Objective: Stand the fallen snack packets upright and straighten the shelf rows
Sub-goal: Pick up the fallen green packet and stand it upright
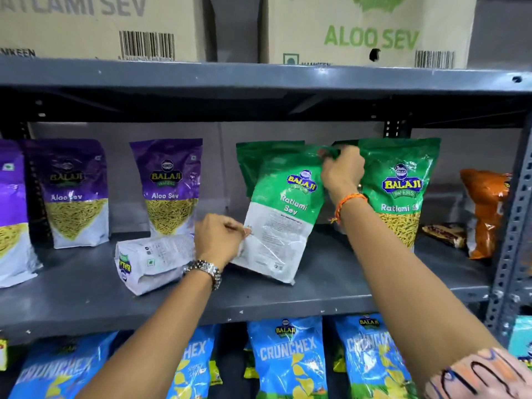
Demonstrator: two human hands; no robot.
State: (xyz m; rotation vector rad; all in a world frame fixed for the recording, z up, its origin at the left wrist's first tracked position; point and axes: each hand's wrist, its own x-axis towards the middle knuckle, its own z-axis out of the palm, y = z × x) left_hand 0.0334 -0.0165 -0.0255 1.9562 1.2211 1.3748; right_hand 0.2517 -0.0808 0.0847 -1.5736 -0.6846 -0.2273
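A green Ratlami Sev packet [283,208] leans tilted on the grey shelf [259,300], its back side facing me. My right hand [342,168] pinches its top right corner and my left hand [220,239] grips its lower left edge. Another green packet [250,165] stands behind it, and an upright Ratlami Sev packet [403,191] stands to its right. A white-bottomed packet [152,262] lies fallen on its side just left of my left wrist. Upright purple Aloo Sev packets [169,188] [73,194] stand further left.
An orange packet [486,211] and a small dark packet [444,233] sit at the shelf's right end by the slotted upright [515,226]. Cardboard boxes [368,30] rest on the shelf above. Blue Crunchex bags [288,358] fill the shelf below.
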